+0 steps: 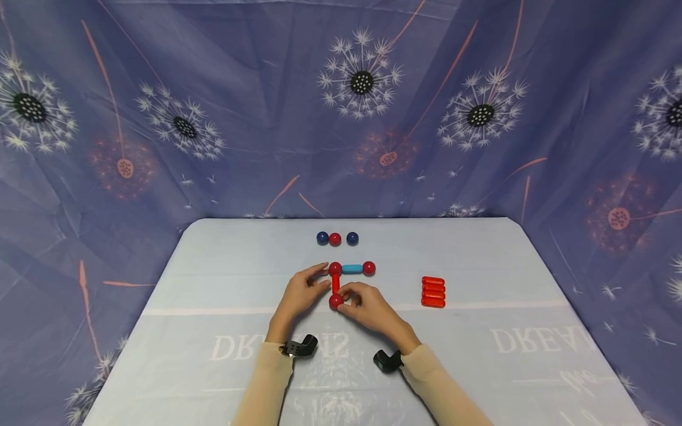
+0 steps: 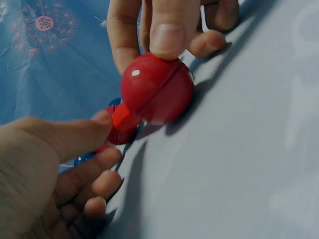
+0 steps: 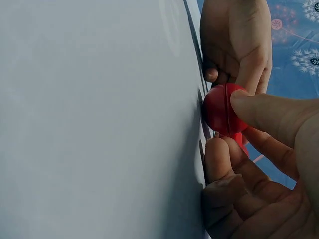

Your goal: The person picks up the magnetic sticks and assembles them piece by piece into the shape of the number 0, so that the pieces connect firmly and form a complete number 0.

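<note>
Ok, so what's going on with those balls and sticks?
Someone is handling an L-shape of balls and sticks. The right grip pinches the nearest red ball, at one end of a red stick; the left grip is at the corner ball, maybe steadying it. A blue stick leads on to another red ball. Four more red sticks and three loose balls lie apart.

Head view high, forward-down; 2 wrist views close, sharing nearest red ball.

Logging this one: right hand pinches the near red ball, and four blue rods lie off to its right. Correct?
Not the colour: the four rods are red, as the head view shows. The right hand does pinch the near red ball.
</note>
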Tool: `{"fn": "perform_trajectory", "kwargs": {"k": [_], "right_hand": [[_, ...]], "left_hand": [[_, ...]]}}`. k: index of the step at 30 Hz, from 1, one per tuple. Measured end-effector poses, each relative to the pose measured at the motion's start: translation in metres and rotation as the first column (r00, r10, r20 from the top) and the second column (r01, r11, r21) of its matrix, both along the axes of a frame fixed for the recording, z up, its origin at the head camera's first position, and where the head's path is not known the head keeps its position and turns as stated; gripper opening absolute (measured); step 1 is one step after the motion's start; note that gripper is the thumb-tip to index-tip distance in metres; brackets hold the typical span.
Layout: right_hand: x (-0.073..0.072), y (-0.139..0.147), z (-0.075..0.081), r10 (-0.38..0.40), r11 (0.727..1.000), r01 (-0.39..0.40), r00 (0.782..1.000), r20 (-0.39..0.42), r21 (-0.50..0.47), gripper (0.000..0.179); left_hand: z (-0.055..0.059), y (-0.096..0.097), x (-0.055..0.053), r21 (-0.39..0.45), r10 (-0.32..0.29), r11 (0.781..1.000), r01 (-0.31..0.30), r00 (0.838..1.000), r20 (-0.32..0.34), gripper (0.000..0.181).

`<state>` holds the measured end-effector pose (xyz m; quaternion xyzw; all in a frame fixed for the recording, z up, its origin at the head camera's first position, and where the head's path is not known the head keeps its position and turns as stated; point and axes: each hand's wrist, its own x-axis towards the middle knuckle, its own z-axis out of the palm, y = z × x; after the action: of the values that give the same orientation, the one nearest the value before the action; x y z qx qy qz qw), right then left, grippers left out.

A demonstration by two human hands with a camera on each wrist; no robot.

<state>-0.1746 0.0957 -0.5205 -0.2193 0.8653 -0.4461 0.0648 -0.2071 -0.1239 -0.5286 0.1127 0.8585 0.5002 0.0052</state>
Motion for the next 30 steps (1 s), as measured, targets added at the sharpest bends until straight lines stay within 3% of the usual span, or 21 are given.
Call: {"fn": "perform_trajectory", "kwargs": {"k": [7,14,20,25,30], "right_hand": [[-0.009,0.004,0.001,0.015,1.0,-0.015,1.0,0.018,0.011,0.023],[-0.017,0.008,0.001,-0.009,1.0,0.01,0.998,0.057,-0.02,0.019],[-0.016,0.021,0.008,-0.06,0.998,0.061,0.996,0.067,-0.01,0.022],[-0.014,0.045,0.023,-0.12,0.993,0.121,0.99,0.072,0.002,0.026],[-0.014,0.073,0.043,-0.157,0.987,0.157,0.988,0.002,0.013,0.03]], "left_hand": [[0.004,-0.008,0.003,0.043,-0.123,0.992,0.121,0.991,0.047,0.027],[0.002,-0.009,0.006,0.072,-0.235,0.971,0.23,0.969,0.078,0.031],[0.003,-0.006,0.006,0.027,-0.21,0.978,0.208,0.974,0.08,0.029],[0.003,-0.004,0.008,0.006,-0.17,0.985,0.17,0.982,0.086,0.026],[0.002,-0.002,0.008,-0.027,-0.133,0.99,0.135,0.988,0.074,0.024]]}}
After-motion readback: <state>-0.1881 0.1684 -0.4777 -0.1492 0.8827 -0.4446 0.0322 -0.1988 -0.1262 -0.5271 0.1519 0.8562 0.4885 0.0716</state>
